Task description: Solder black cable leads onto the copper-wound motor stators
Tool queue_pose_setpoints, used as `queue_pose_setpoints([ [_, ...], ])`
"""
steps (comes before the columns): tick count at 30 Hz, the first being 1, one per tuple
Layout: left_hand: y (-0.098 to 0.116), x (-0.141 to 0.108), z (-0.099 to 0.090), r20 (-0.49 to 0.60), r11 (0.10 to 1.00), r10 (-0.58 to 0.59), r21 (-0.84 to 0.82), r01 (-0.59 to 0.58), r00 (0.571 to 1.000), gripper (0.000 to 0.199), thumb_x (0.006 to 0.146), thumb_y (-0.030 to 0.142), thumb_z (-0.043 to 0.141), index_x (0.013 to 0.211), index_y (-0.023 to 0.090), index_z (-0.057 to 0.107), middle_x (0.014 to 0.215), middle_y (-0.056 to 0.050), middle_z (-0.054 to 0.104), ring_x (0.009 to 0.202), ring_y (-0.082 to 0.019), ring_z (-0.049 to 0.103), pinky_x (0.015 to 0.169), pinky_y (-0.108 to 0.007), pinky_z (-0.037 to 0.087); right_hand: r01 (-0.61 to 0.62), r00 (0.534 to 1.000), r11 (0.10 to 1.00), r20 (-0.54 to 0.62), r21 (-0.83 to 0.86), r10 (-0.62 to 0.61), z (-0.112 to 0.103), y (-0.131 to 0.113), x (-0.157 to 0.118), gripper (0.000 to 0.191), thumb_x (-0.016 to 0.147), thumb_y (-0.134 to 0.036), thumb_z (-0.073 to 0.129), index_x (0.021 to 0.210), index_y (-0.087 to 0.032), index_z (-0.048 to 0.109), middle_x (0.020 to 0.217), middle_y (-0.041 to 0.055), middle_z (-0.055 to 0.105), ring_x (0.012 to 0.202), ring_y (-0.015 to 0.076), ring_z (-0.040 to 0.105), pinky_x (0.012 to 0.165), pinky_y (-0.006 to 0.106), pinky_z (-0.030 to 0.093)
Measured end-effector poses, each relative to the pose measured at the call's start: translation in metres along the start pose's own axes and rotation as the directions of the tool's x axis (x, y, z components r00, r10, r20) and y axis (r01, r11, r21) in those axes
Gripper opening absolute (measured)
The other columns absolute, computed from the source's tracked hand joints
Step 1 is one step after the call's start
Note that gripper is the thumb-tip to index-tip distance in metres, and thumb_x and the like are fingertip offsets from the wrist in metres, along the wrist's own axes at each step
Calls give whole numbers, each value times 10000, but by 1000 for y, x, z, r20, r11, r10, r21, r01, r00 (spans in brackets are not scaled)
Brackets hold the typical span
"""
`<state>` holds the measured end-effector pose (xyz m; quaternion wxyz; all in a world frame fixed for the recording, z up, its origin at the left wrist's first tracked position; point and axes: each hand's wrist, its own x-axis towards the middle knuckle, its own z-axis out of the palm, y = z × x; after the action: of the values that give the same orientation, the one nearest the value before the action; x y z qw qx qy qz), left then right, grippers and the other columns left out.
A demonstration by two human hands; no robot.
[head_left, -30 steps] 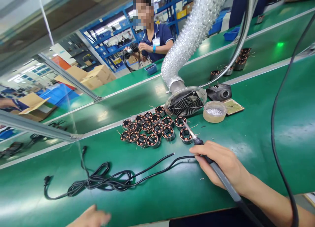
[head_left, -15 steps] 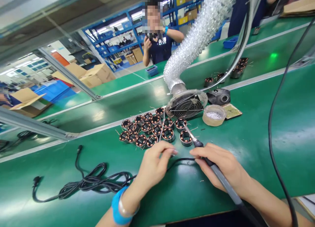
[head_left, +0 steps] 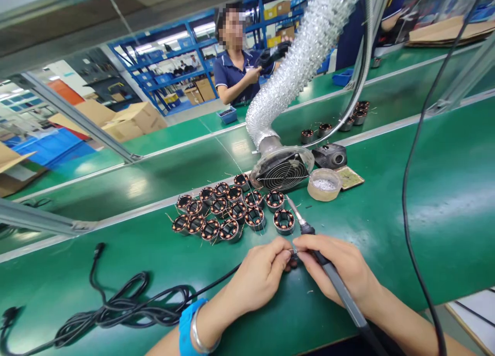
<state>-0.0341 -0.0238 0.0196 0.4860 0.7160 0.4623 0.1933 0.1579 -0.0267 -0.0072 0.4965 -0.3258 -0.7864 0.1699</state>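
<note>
My right hand is closed round a soldering iron, its metal tip pointing up and left beside the copper-wound rings. Thumb and forefinger of my left hand are pinched, almost touching the right fingertips. Between them is a small thin piece, too small to name. A black cable runs under my left hand. Just beyond the hands sits a copper-wound ring, with another ring behind it. Several more rings stand grouped to the left.
A fume extractor with a silver hose stands behind the rings. Right of it are a round dish, a flat tray and a black holder. Coiled cable lies left. A person stands across the bench.
My left hand has moved right to meet the right fingertips. The iron's tip has come away from the ring it was at. The view has shifted, and the person opposite has lowered their hands.
</note>
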Motion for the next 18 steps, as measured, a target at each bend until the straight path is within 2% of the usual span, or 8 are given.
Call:
queue_pose_setpoints([
  [3,-5,3,3,96,986,-37,-158,52,995,308,1035,387,322,911,188,521,802,4,625,616,-110,551,537,-218,409,-3,999,1000,42,0,3,-2,-2,0,266,916,-53,540,1141,-184,597,864,10,695,695,115,618,681,239,521],
  [6,-6,4,4,37,996,9,-87,-5,999,370,1041,388,316,794,179,495,696,25,561,633,-106,498,644,-237,398,-21,998,1000,62,-17,22,-4,-6,1,282,896,-72,552,1155,-176,595,839,15,666,684,134,579,650,267,502],
  [8,-5,3,4,6,999,28,-29,-28,1000,374,1042,379,317,782,179,497,689,28,519,662,-115,480,660,-247,376,-25,998,999,52,-23,26,-4,-9,3,294,880,-88,577,1161,-171,591,843,16,654,688,141,561,648,277,492],
  [12,-3,2,3,47,999,47,-21,-46,998,325,1031,390,349,909,181,565,782,4,549,733,-144,498,700,-262,396,4,1000,1000,10,-7,-4,-4,-9,8,301,896,-28,558,1148,-190,592,900,3,675,719,119,555,685,246,484],
  [18,-1,2,2,51,994,63,-87,-58,997,298,1020,393,393,1027,187,608,972,-43,630,930,-193,568,876,-300,422,-42,997,998,66,39,39,-9,-8,9,300,883,-56,589,1155,-182,585,953,5,679,789,117,596,744,229,500],
])
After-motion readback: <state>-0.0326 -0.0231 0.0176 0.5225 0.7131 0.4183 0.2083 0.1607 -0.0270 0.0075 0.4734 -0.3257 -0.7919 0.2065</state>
